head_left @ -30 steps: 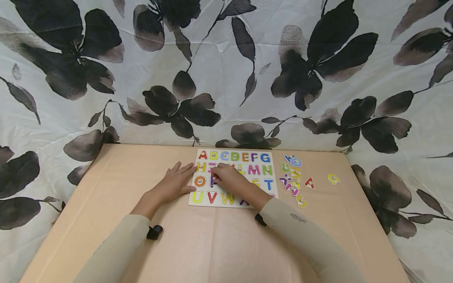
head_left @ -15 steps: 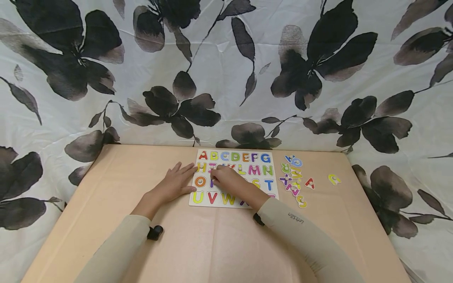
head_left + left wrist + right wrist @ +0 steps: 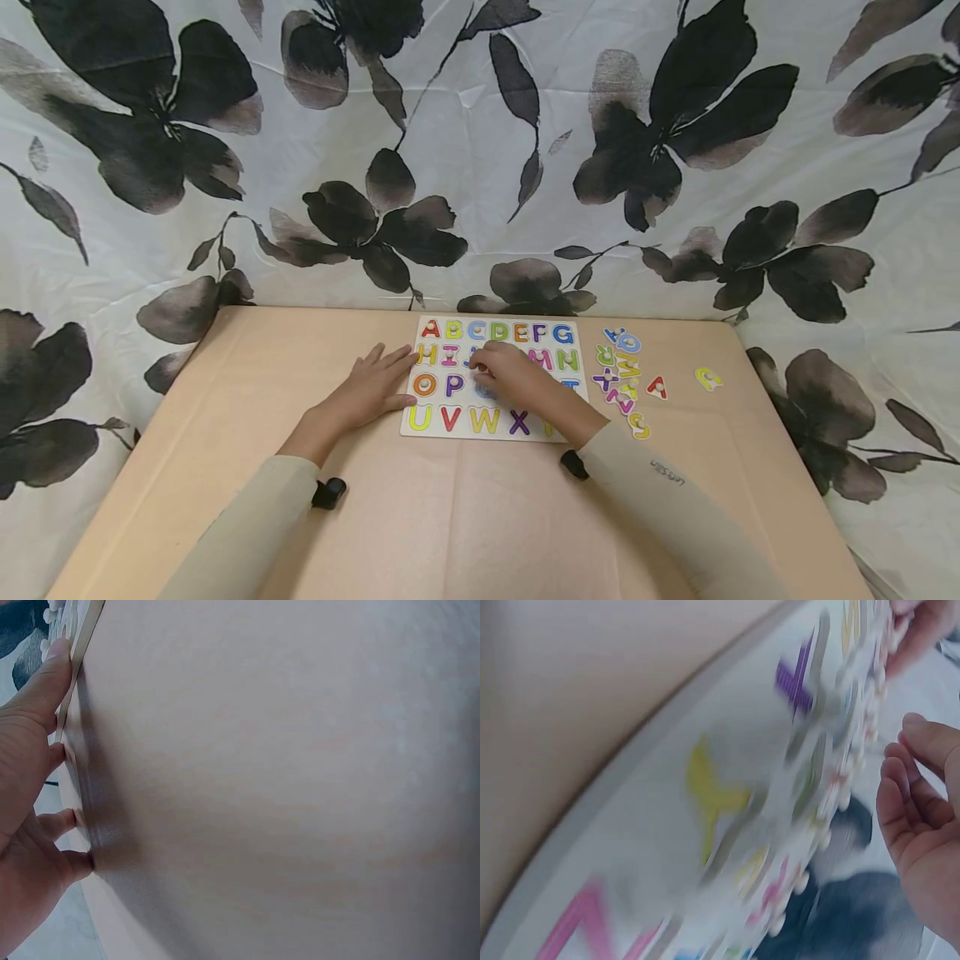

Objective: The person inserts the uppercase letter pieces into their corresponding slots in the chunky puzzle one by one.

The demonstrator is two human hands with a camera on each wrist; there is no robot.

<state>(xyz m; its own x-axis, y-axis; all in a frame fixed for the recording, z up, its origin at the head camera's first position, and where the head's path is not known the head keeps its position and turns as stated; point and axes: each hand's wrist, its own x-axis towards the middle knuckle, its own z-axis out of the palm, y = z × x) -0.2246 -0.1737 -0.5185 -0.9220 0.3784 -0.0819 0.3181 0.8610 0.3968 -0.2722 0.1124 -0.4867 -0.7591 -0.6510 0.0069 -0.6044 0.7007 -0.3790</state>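
Observation:
A white alphabet puzzle board [image 3: 435,402] with colourful letters lies near the table's far edge. My left hand [image 3: 367,387] rests flat at its left side, fingers spread; in the left wrist view, the thumb [image 3: 54,664] lies along the board's edge. Over the middle of the board is my right hand [image 3: 512,377], hiding several letters. In the right wrist view its fingers [image 3: 892,799] curl loosely, thumb near the index fingertip, above the knobs, with no letter visible in them. The pink I [image 3: 449,356] sits in its slot left of this hand.
Several loose letters [image 3: 627,367] lie in a cluster right of the board. A red A [image 3: 656,388] and a yellow letter piece [image 3: 707,380] lie farther right. Floral cloth [image 3: 480,167] hangs behind the tan table [image 3: 450,517].
My right hand has left the pink I and moved a little to the right, uncovering the I and the P. My left hand has stayed at the board's edge.

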